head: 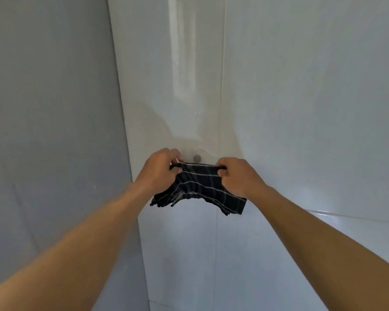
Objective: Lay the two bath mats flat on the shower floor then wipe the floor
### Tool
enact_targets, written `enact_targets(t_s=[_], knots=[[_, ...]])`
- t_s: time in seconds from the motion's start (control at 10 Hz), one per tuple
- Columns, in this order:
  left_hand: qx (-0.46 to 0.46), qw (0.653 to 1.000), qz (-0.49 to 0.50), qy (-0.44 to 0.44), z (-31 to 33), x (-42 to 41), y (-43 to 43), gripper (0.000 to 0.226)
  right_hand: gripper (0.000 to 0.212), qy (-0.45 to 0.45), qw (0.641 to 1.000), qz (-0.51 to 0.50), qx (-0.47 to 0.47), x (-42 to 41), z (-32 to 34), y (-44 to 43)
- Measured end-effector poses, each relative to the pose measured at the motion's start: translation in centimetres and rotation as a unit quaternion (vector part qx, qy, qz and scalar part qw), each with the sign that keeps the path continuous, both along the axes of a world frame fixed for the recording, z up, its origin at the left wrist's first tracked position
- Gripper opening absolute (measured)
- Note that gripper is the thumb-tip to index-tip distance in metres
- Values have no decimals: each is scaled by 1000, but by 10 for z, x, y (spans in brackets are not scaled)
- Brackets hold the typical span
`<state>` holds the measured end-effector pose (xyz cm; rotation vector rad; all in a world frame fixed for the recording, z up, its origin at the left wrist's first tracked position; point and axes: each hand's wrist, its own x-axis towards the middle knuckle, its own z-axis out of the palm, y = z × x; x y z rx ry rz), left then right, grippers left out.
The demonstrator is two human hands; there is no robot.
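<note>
A small dark cloth (200,187) with thin white stripes hangs between my two hands, held up in front of a white tiled wall. My left hand (158,170) grips its upper left corner with curled fingers. My right hand (238,176) grips the upper right corner the same way. The top edge of the cloth is stretched level between them, and its lower edge hangs loose and crumpled. No bath mat and no floor are in view.
A small round grey wall hook (197,157) sits on the tile just above the cloth's top edge. A grey wall (50,131) stands to the left. A white ledge (355,223) runs along the lower right.
</note>
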<state>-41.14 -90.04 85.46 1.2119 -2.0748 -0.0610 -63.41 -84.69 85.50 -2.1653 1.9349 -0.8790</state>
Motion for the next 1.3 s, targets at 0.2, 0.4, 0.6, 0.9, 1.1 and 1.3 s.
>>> enact_targets(t_s=[0.2,0.4,0.6,0.9,1.1,1.3], knots=[[-202,979,-9,-18,-7,-22,-44,19,34,186,967,-21,-174,2,-3,-32],[-260,965,21,-3,-26,-26,-66,15,26,264,906,-56,-327,-4,-27,-56],[-295,953,41,-59,-52,-22,-64,28,38,323,893,-23,-312,-3,-44,-53],[-222,971,-8,-85,-78,-16,-48,34,23,300,924,11,-238,1,-57,-47],[-118,992,-35,22,-72,-15,-41,32,27,296,937,29,-182,-3,-54,-38],[-16,999,25,15,-57,-13,-17,27,37,274,947,59,-155,-18,-47,-23]])
